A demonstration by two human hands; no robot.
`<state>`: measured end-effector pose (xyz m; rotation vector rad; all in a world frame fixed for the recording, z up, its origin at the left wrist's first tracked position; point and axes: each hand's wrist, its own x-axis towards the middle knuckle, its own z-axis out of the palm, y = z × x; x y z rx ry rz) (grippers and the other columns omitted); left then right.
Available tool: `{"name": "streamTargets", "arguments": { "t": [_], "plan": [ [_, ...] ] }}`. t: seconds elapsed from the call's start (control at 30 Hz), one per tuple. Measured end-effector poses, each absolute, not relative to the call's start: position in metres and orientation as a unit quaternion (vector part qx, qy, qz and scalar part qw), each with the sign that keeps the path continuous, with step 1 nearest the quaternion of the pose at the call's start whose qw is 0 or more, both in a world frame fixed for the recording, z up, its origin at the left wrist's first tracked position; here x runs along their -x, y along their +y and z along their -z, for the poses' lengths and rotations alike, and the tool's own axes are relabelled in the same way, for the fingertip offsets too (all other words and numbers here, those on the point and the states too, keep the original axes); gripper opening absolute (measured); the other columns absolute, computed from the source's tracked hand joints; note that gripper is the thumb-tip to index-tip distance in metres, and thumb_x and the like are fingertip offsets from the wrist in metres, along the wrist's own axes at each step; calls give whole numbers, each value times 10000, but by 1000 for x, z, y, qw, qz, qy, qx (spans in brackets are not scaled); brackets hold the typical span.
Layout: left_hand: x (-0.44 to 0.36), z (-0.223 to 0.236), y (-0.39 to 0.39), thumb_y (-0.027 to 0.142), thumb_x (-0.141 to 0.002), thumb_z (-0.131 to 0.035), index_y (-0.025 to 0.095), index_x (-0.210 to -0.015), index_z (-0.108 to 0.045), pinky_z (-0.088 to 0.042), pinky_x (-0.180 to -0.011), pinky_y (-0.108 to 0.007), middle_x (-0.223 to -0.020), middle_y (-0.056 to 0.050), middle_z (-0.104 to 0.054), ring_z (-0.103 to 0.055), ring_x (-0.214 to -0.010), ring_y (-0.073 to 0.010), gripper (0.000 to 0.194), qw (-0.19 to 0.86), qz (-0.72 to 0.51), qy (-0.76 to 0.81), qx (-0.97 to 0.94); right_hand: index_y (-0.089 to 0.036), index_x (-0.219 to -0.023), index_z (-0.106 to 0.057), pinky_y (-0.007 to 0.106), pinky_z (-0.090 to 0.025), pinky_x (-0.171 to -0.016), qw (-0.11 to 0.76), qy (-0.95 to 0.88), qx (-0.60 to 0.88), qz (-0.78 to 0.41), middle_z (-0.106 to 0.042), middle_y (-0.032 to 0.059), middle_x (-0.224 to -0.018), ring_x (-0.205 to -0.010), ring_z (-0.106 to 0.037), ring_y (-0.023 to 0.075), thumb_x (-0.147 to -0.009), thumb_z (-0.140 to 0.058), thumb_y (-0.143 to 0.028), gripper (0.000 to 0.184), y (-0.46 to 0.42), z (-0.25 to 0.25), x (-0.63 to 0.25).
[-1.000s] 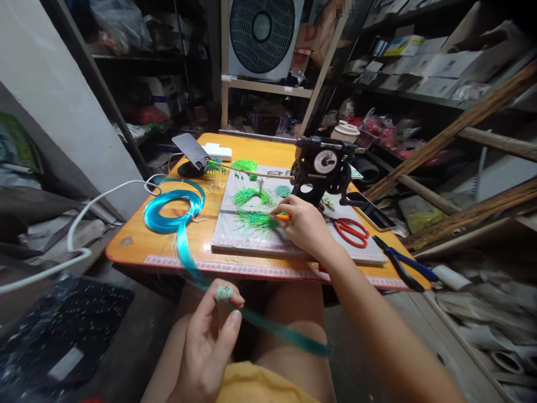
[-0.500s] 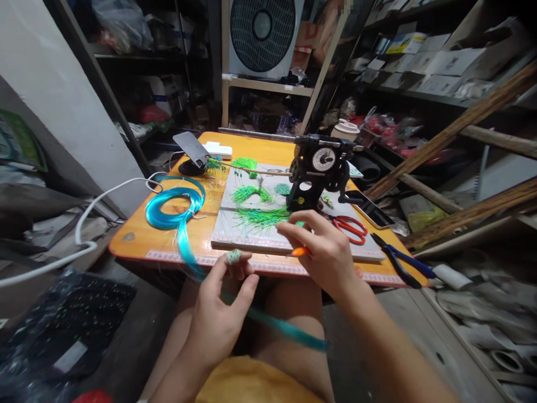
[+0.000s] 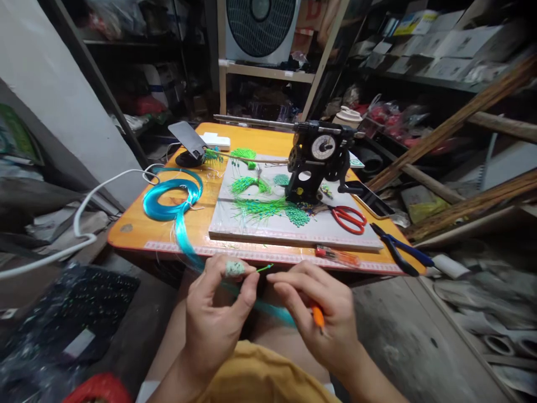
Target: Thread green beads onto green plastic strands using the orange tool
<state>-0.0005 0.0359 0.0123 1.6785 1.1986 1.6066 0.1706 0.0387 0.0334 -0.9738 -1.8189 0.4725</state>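
My left hand (image 3: 216, 310) is pinched on a small pale-green beaded piece (image 3: 234, 268) just below the table's near edge, with a thin green wire (image 3: 264, 268) sticking out to the right. My right hand (image 3: 323, 319) is closed beside it, fingertips meeting the wire, with an orange-tipped tool (image 3: 318, 317) tucked in the palm. A turquoise strand bundle (image 3: 172, 201) coils on the orange table (image 3: 138, 238) and trails down past my left hand. Green beaded wires (image 3: 260, 208) lie on the white board (image 3: 327, 232).
A black hand-crank winder (image 3: 316, 162) stands on the board. Red scissors (image 3: 348, 217), blue-handled pliers (image 3: 398, 252), a phone on a stand (image 3: 188, 143) and a red-orange cutter (image 3: 338, 256) sit on the table. A white cable (image 3: 84, 207) hangs left. Cluttered shelves and wooden poles surround.
My right hand left the green wires on the board and came down to my lap with a wire. My left hand rose to meet it. The view tilted slightly downward.
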Motion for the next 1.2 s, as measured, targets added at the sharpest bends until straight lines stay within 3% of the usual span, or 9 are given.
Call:
{"name": "streamTargets", "arguments": {
  "t": [0.1,0.17,0.4,0.57,0.73,0.9,1.07,1.2],
  "plan": [
    [-4,-11,30,58,-875,-646,224,-877,-614,-465,-718,-273,-804,15,-604,-576,-759,-143,169,262,-571,414,-659,-237,-963,-787,225,-438,-547,516,-610,407,-442,-672,32,-811,-662,-578,121,-912,-689,-264,114,28,-16,-160],
    [-6,-12,26,46,-865,-642,216,-855,-595,-456,-697,-277,-782,12,-597,-564,-739,-145,177,250,-550,411,-683,-247,-931,-791,207,-381,-493,541,-508,394,-542,-666,25,-855,-603,-520,86,-895,-715,-307,102,24,-6,-155],
    [12,10,10,69,-879,-623,223,-861,-585,-467,-705,-251,-797,17,-588,-572,-757,-139,160,269,-538,469,-647,-218,-805,-776,165,-153,-381,557,-274,363,-695,-488,-57,-610,-424,-204,3,-786,-825,-352,143,12,-2,-152],
    [29,34,-4,104,-885,-648,227,-865,-623,-482,-648,-192,-784,26,-619,-609,-713,-116,126,327,-524,527,-584,-215,-808,-794,150,-144,-391,532,-235,340,-739,-478,-56,-563,-428,-209,-1,-782,-836,-322,118,7,-9,-152],
    [22,22,-7,61,-865,-665,238,-913,-621,-489,-695,-221,-828,18,-591,-588,-777,-130,189,348,-564,454,-595,-220,-813,-800,137,-146,-383,511,-220,315,-769,-537,-34,-645,-422,-223,-20,-794,-829,-334,120,5,-9,-151],
    [8,1,4,17,-797,-735,212,-988,-631,-491,-705,-289,-832,-8,-601,-584,-800,-164,292,307,-573,371,-664,-211,-816,-795,124,-144,-379,504,-207,305,-781,-463,-60,-579,-424,-219,-14,-795,-829,-330,126,2,-7,-147],
    [-2,-7,9,-37,-773,-713,185,-880,-613,-474,-667,-291,-800,-10,-605,-572,-756,-154,266,238,-564,362,-703,-205,-798,-780,117,-152,-369,508,-201,302,-781,-409,-74,-561,-417,-232,-9,-796,-827,-327,130,0,-6,-146],
    [2,-4,10,-47,-797,-674,190,-880,-607,-475,-676,-284,-787,3,-585,-567,-744,-145,260,267,-580,362,-679,-187,-786,-764,109,-143,-359,508,-177,296,-789,-421,-77,-567,-412,-225,-14,-776,-841,-319,153,2,-6,-150]
  ]
}}
